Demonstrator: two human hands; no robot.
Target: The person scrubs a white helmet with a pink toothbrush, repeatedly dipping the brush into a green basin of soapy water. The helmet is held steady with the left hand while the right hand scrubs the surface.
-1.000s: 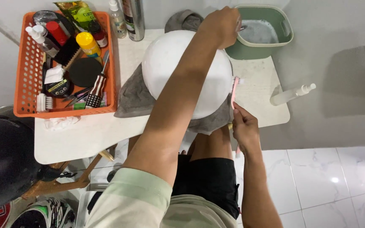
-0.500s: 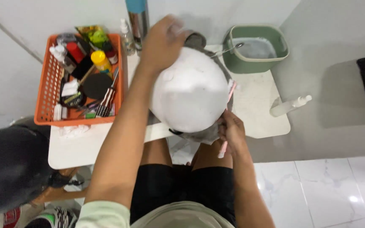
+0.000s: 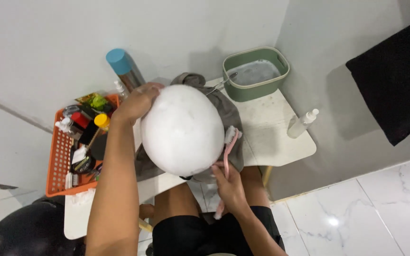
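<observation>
Right hand (image 3: pixel 231 187) clasping pink brush (image 3: pixel 227 156), left hand (image 3: pixel 136 102) steadying white helmet (image 3: pixel 182 129), green tub (image 3: pixel 256 73) of water

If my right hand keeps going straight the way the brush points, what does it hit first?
Probably the grey cloth beside the white foamy dome; the right hand aims its pink brush up along the dome's edge. Depth is unclear.

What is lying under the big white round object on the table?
Under the white round object lies a crumpled grey cloth, showing at its far and right sides. The middle of the cloth and the table below are covered.
</observation>
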